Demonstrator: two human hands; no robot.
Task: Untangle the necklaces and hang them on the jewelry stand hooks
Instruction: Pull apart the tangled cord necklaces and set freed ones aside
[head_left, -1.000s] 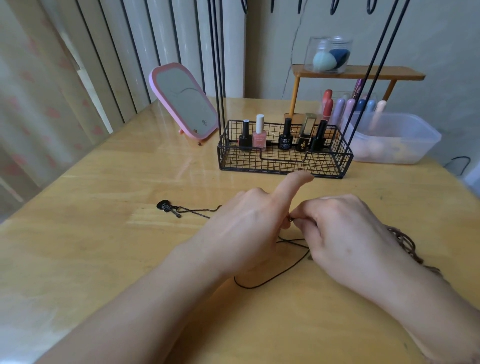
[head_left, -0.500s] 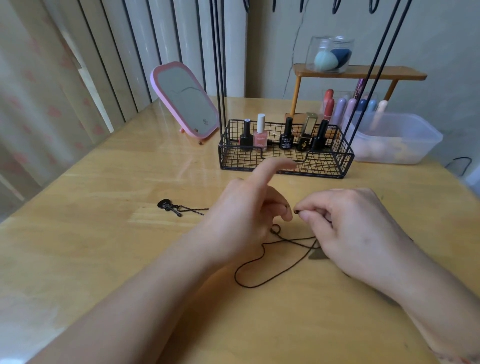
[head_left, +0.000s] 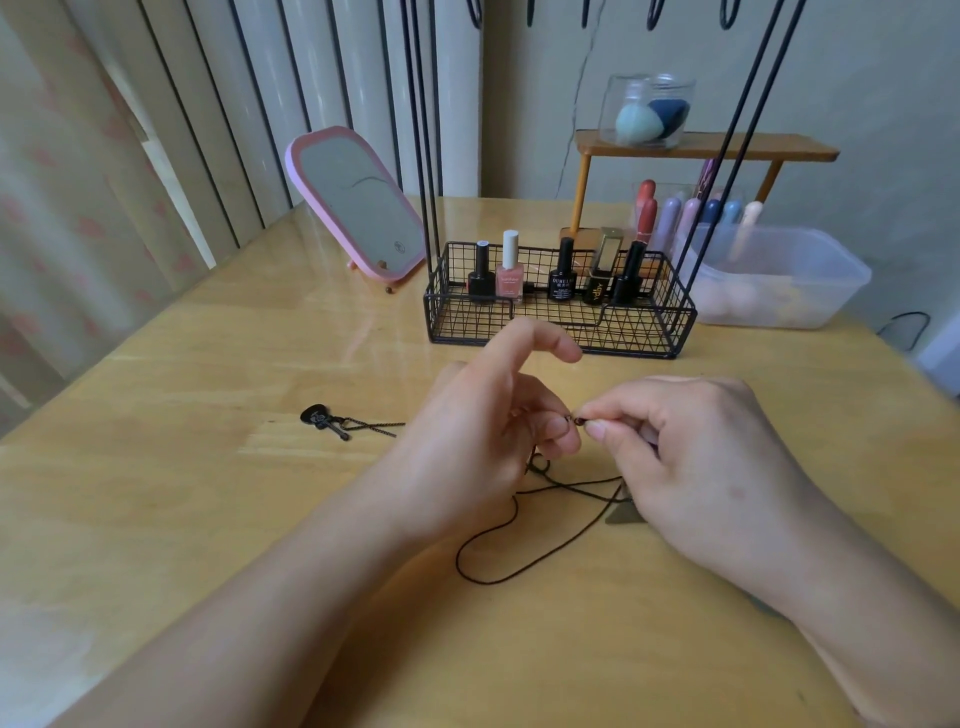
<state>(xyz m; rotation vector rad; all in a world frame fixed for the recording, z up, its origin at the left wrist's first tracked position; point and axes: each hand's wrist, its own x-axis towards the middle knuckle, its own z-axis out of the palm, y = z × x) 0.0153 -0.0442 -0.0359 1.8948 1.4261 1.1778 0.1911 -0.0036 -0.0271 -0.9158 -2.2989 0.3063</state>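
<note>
Above the wooden table (head_left: 156, 493), a small dark bead on the black cord necklace (head_left: 511, 561) is pinched by the right hand (head_left: 691, 457). Cord is pinched by the left hand (head_left: 483, 436), index finger raised. Cord loops lie between the wrists.

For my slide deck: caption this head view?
Both hands pinch a dark cord necklace on the table before the stand.

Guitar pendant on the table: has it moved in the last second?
No. The guitar pendant lies at the same spot, left of the wire basket.
</note>
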